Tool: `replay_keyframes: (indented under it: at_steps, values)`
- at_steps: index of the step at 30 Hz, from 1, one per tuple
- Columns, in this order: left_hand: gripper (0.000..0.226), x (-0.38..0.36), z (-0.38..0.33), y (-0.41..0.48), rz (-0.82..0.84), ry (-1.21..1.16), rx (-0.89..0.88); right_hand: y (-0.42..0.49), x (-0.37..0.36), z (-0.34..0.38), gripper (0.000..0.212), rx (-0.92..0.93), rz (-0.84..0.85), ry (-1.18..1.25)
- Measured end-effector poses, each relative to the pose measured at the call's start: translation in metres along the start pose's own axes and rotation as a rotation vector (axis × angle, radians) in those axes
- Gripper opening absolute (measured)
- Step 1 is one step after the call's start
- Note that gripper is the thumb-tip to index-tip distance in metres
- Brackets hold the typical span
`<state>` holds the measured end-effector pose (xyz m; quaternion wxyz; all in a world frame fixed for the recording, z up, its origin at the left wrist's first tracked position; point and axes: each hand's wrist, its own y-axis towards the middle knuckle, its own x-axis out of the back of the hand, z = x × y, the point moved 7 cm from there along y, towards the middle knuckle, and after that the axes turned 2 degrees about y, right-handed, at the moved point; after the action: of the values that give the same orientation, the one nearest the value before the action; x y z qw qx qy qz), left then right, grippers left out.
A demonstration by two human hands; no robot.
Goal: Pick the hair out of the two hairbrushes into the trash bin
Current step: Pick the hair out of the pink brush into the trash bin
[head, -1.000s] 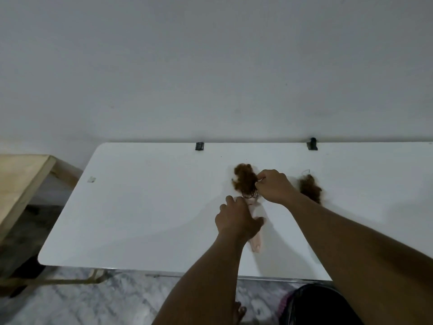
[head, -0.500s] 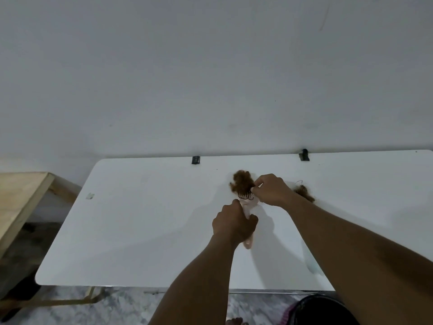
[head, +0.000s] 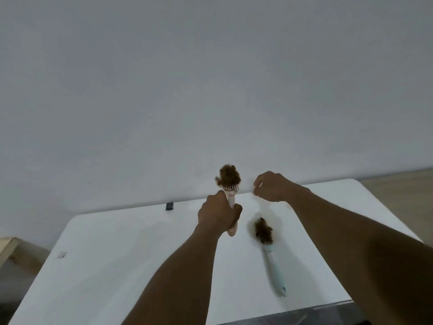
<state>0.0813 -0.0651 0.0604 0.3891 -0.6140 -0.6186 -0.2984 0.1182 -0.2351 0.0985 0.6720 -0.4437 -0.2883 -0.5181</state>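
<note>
My left hand [head: 219, 213] is closed around the handle of a pink hairbrush [head: 230, 200] and holds it upright above the white table [head: 117, 266]. A thick brown clump of hair [head: 229, 175] covers its bristle head. My right hand [head: 273, 186] hovers just right of that brush with its fingers pinched together; whether it holds any strands is unclear. A light blue hairbrush [head: 273, 261] lies on the table below my right hand, its head matted with brown hair [head: 262, 231]. The trash bin is out of view.
A plain grey wall fills the upper view. A small black clip [head: 169, 205] sits at the table's far edge and a small tag [head: 61, 254] near its left side. A wooden bench corner [head: 8, 247] shows at the left. The table's near edge runs along the bottom right.
My left hand has lifted the pink brush off the table and stood it upright. My right hand has drawn away from the hair to the right. The camera has tilted upward.
</note>
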Motion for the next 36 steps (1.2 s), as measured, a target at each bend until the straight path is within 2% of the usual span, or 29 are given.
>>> replay_keyframes:
  at_steps: [4, 9, 15, 22, 28, 32, 36]
  values:
    - [0.027, 0.009, -0.050, -0.003, -0.031, 0.008, -0.117, -0.032, 0.047, -0.017, 0.036, -0.016, -0.075, -0.054]
    - [0.029, -0.007, -0.123, -0.018, -0.028, 0.015, -0.276, -0.074, 0.094, -0.076, 0.039, -0.105, -0.208, -0.005]
    - [0.027, -0.070, -0.190, -0.057, 0.096, 0.039, -0.459, -0.132, 0.104, -0.165, 0.038, -0.266, -0.303, 0.043]
    - [0.028, -0.204, -0.200, -0.123, 0.273, 0.032, -0.602, -0.181, 0.019, -0.306, 0.037, -0.487, -0.371, 0.127]
    - [0.029, -0.317, -0.168, -0.172, 0.329, -0.002, -0.738, -0.209, -0.097, -0.392, 0.044, -0.534, -0.429, 0.100]
    - [0.024, -0.362, -0.138, -0.199, 0.305, -0.053, -0.829, -0.230, -0.166, -0.426, 0.043, -0.568, -0.464, 0.114]
    - [0.029, -0.370, -0.090, -0.239, 0.235, -0.019, -0.874, -0.269, -0.231, -0.413, 0.041, -0.549, -0.500, 0.158]
